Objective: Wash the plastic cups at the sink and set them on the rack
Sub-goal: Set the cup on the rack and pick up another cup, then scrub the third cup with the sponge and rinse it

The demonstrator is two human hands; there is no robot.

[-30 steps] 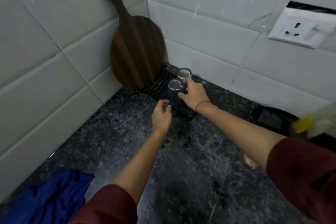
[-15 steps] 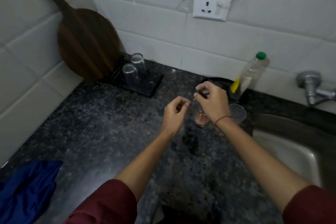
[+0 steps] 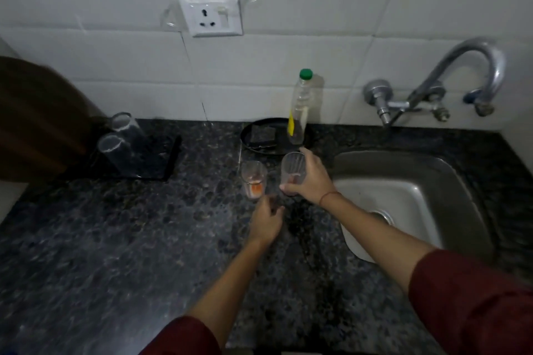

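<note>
Gripping the clear plastic cup [image 3: 292,170] round its lower half, my right hand [image 3: 310,180] has fingers and thumb curled about it. It stands upright on the granite counter [image 3: 115,239], just left of the steel sink [image 3: 450,181]. Just beside it on the left stands a second cup [image 3: 253,180] with orange dregs in the bottom. My left hand [image 3: 266,220] sits right below that one, fingers loosely curled and, as far as the blur lets me judge, holding nothing.

I think the step is carrying the held cup to the sink. I would lift it straight up to clear its neighbour, squeeze lightly so the thin wall does not buckle, and bring it under the tap [image 3: 473,66]. The soap bottle [image 3: 300,106] and sponge dish [image 3: 259,138] are close behind. Two cups [image 3: 115,132] already sit upturned on the black rack [image 3: 161,161].

Half a second ago my right hand was pinching above the orange-stained cup, and the clear one stood free; the view has since swung right, showing the whole tap.
</note>
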